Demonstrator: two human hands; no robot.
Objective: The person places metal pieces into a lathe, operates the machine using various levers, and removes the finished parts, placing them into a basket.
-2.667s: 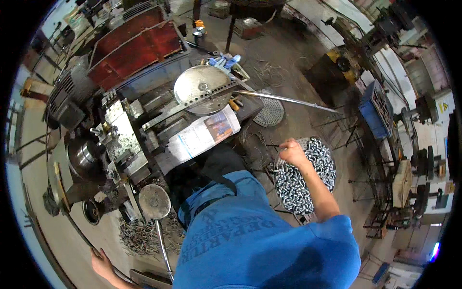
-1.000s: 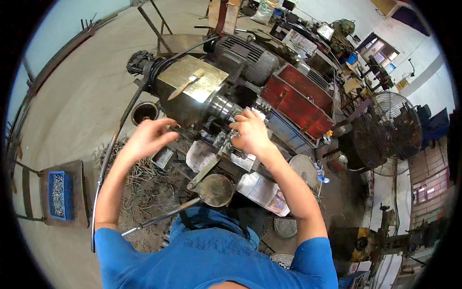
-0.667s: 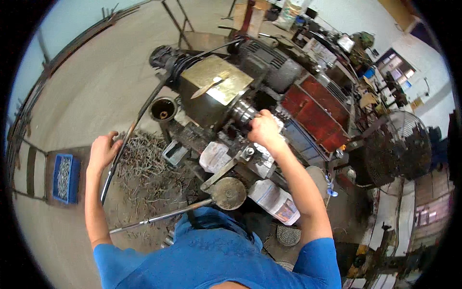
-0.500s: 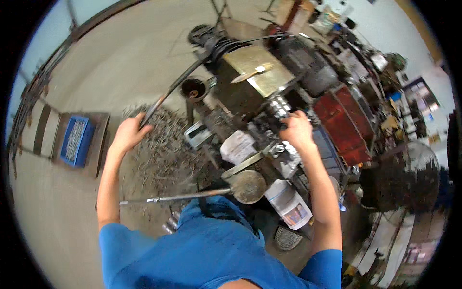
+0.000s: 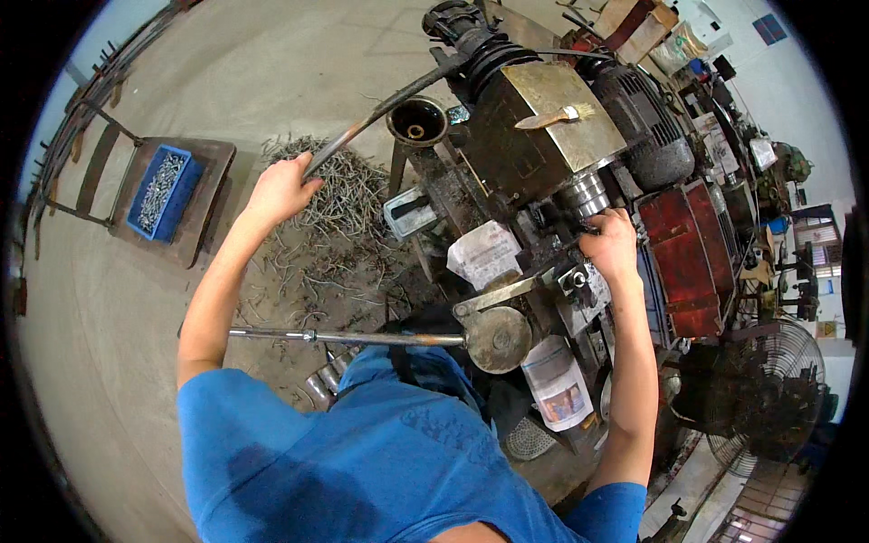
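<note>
My left hand (image 5: 282, 192) is closed around the lower end of a long dark metal lever (image 5: 385, 110), which slants up to the round, stepped end of a greasy machine (image 5: 507, 149). My right hand (image 5: 613, 246) sits just below the machine's shiny ringed metal chuck (image 5: 584, 195). Its fingers are bent together there; what they hold, if anything, is hidden. A flat paintbrush (image 5: 550, 118) lies on the machine's metal top plate. Between my hands are a dark round cup (image 5: 416, 122) and a stained paper sheet (image 5: 486, 255).
A second rod (image 5: 389, 338) with a round metal disc (image 5: 498, 340) crosses before my waist. Metal shavings (image 5: 339, 195) heap on the floor. On the left, a blue bin (image 5: 164, 192) of small metal parts rests on a chair (image 5: 204, 181). A red toolbox (image 5: 685, 258) and a fan (image 5: 760, 389) stand right.
The whole view has shifted, so the machine appears farther right and higher, and the picture is sharper. My left hand remains on the lever, my right hand by the chuck.
</note>
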